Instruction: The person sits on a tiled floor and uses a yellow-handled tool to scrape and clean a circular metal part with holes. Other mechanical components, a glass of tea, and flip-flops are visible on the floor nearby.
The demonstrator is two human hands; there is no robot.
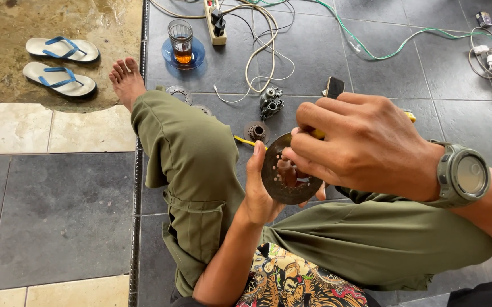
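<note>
- Head view: your left hand point(263, 190) props up a round, dark, rust-toned metal disc with a toothed centre hole point(287, 177), fingers curled behind it, thumb on its left rim, face tilted toward you above your olive-trousered lap.
- Your right hand point(359, 145) lies directly over the disc's upper right, fingertips pressed together on its face near a yellow-handled tool point(246, 140); it is the nearer hand.
- Counted on the grey tiles: two more flat metal rings point(179, 93), one small toothed hub point(256, 131), one grey metal casting point(270, 102), one glass of amber tea on a blue saucer point(181, 42), two blue-strapped sandals point(61, 63).
</note>
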